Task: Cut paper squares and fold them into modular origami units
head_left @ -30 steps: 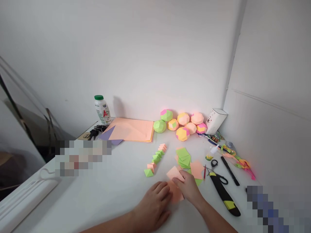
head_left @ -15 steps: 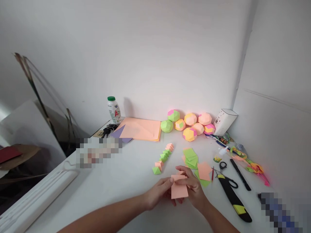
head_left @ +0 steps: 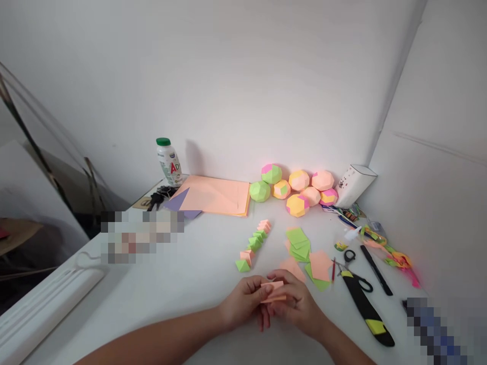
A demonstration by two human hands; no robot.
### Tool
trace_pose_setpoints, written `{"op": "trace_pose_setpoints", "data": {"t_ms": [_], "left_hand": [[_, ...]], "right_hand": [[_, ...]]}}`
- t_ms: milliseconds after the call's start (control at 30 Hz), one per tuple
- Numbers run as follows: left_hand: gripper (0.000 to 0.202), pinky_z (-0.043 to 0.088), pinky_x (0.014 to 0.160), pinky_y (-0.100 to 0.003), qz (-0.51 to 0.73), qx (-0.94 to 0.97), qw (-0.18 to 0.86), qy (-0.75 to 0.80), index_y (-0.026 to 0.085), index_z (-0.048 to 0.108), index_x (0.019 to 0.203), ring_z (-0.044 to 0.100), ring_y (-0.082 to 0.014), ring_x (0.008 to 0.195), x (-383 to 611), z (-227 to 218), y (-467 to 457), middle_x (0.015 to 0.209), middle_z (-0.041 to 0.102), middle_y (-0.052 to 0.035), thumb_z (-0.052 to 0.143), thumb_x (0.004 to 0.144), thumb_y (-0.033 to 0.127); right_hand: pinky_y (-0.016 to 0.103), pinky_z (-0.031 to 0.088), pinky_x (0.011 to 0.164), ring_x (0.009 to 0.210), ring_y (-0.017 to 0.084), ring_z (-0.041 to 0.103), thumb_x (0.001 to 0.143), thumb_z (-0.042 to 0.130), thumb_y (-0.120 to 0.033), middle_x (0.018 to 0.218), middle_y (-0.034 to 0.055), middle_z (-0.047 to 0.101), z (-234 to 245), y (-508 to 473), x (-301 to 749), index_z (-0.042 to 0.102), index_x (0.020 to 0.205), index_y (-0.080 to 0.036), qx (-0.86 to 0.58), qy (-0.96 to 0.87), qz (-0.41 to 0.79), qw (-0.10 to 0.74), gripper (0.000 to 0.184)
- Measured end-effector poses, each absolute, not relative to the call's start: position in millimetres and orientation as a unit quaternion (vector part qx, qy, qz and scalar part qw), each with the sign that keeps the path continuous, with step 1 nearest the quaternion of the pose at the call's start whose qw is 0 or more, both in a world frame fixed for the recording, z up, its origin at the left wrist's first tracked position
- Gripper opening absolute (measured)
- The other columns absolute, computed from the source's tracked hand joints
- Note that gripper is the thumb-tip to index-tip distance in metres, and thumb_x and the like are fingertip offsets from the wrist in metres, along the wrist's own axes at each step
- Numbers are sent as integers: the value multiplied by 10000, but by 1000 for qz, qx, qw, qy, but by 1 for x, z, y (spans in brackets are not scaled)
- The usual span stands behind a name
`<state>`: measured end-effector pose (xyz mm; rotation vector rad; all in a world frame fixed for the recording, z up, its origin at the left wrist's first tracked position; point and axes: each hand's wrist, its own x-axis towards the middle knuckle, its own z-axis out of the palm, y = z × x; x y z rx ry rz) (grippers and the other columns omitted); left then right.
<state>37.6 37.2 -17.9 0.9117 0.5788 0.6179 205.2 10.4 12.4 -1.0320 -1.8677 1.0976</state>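
Note:
Between both hands is a small peach paper piece [head_left: 273,292], bent along its width so two edges show. My left hand [head_left: 243,302] pinches its left side with the thumb on top. My right hand [head_left: 299,303] closes on its right side, fingers curled over and under. Just beyond the hands runs a row of folded green and peach paper pieces [head_left: 255,241]. To the right lie loose green paper pieces [head_left: 299,242] and a flat peach paper piece [head_left: 320,265]. Part of the held paper is hidden by my fingers.
Faceted paper balls [head_left: 298,205] sit against the wall beside large peach sheets [head_left: 218,195]. A white bottle [head_left: 169,163] stands at the back left. Scissors [head_left: 363,283], a black-and-yellow cutter [head_left: 367,309], a black pen [head_left: 376,270] and a small glue bottle [head_left: 352,233] lie on the right.
The peach paper faced me flat and now is bent and tilted nearly edge-on. My right fingers have curled around it. The view has shifted slightly.

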Motion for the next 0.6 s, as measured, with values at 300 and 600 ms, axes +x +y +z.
{"op": "trace_pose_setpoints", "data": {"t_ms": [300, 600], "left_hand": [[442, 482, 464, -246, 308, 435, 822, 201, 134, 512, 873, 634, -155, 582, 31, -15, 36, 741, 640, -62, 455, 825, 571], [340, 473, 474, -242, 307, 447, 802, 250, 168, 438, 759, 622, -129, 542, 33, -16, 34, 705, 667, -29, 604, 774, 464]], "right_hand": [[238, 435, 630, 709, 147, 534, 798, 600, -295, 747, 29, 534, 16, 10, 200, 581, 581, -154, -515, -614, 464, 378, 260], [222, 356, 488, 523, 106, 457, 836, 544, -348, 573, -4, 503, 16, 6, 198, 519, 530, -154, -542, -621, 421, 379, 363]]}}
